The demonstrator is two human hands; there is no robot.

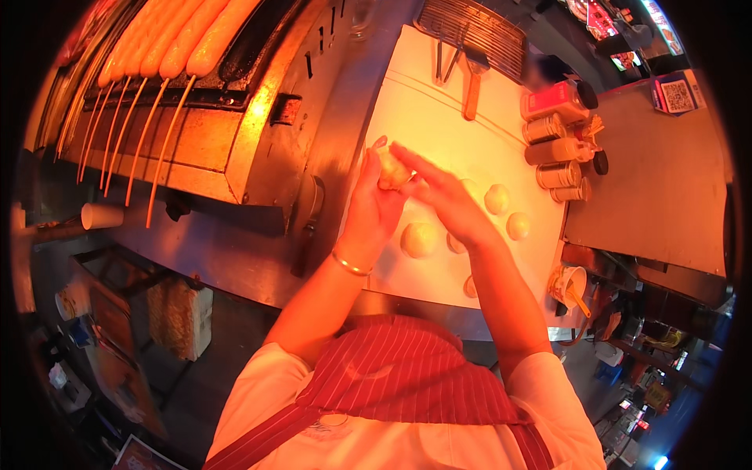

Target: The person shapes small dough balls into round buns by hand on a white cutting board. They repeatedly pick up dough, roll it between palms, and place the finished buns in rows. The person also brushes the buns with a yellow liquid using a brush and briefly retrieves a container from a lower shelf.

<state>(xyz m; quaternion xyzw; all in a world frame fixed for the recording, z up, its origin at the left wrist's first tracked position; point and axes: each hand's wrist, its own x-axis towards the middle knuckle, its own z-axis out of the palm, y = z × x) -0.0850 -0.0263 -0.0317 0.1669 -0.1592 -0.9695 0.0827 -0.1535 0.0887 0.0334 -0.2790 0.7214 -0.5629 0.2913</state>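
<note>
Between both hands, above the pale work board (449, 141), is a lump of dough (392, 170). My left hand (376, 200), with a bangle at the wrist, cups it from the left side. My right hand (437, 194) lies against it from the right, fingers stretched out and a ring showing. Under and beside the hands several round dough balls rest on the board, among them a larger one (419, 239), one (497, 199) and another (518, 226) to the right; some are partly hidden by the right forearm.
Sausages on sticks (202, 47) lie on a metal grill (164, 155) at upper left. A scraper (472, 88) and tongs (447, 61) lie by a wire rack (470, 29). Bottles and jars (555, 150) line the board's right edge, above a cup with a spoon (567, 285).
</note>
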